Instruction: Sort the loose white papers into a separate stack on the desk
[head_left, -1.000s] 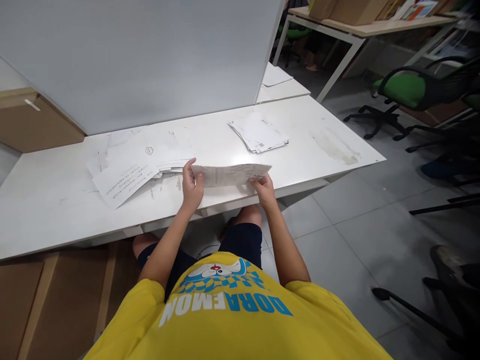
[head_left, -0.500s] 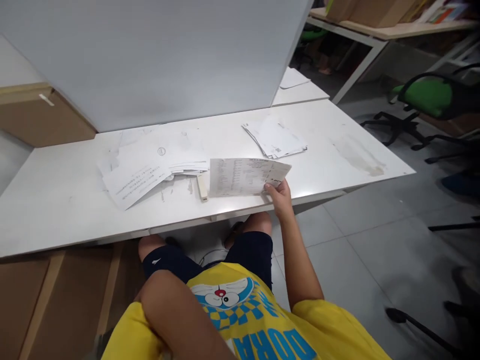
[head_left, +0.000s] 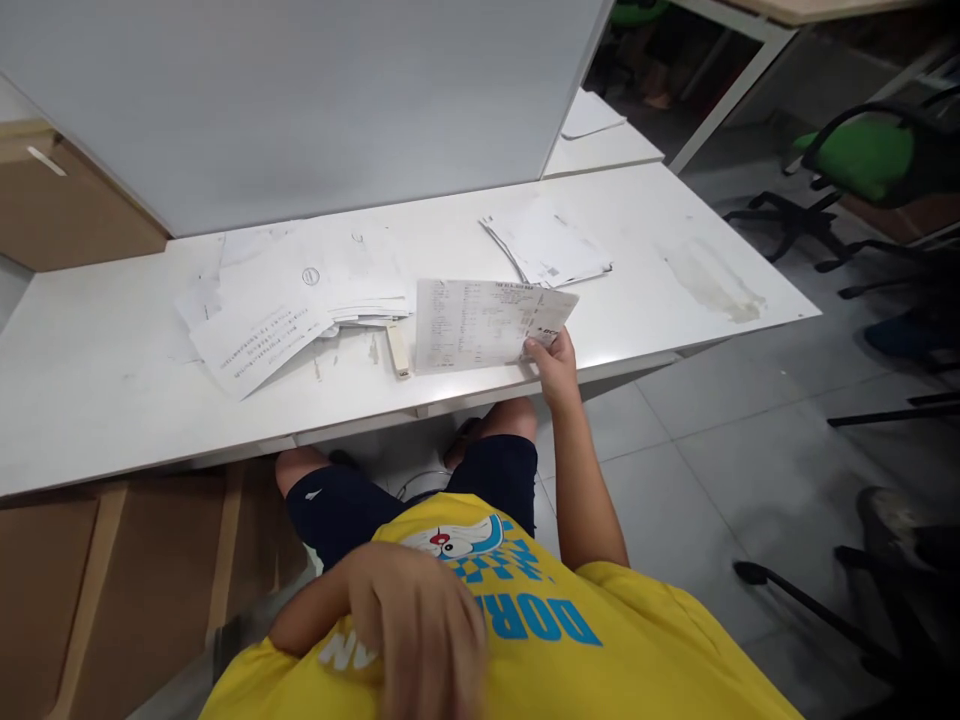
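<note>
**Right hand [head_left: 556, 362] grips a printed sheet [head_left: 476, 328] at the bench [head_left: 127, 410]; left hand [head_left: 420, 620] near the shirt [head_left: 547, 685]**

The right forearm rises from the lower right toward the middle of the frame, elbow slightly bent. Its hand pinches the sheet at the lower right corner, thumb on the printed face, fingers mostly behind. The sheet is held spread out in the center of the frame, print side toward the camera; whether its lower edge touches the bench cannot be told.

The left arm is folded back, and its hand hangs at the bottom center of the frame in front of the shirt, knuckles up, fingers pointing down and blurred. Whether it holds anything cannot be told.

The bench's front edge climbs from the lower left to a corner at the right of the frame; beyond lies the tiled floor [head_left: 697, 480]. A grey panel [head_left: 315, 110] borders the back. A loose paper pile [head_left: 300, 290] spreads at center left, with a small cream block [head_left: 398, 352] between it and the sheet, near the front edge. Just behind the sheet, a paper stack [head_left: 562, 245] lies right of center. White surface with a brownish stain [head_left: 716, 285] stretches from there to the right corner.
</note>
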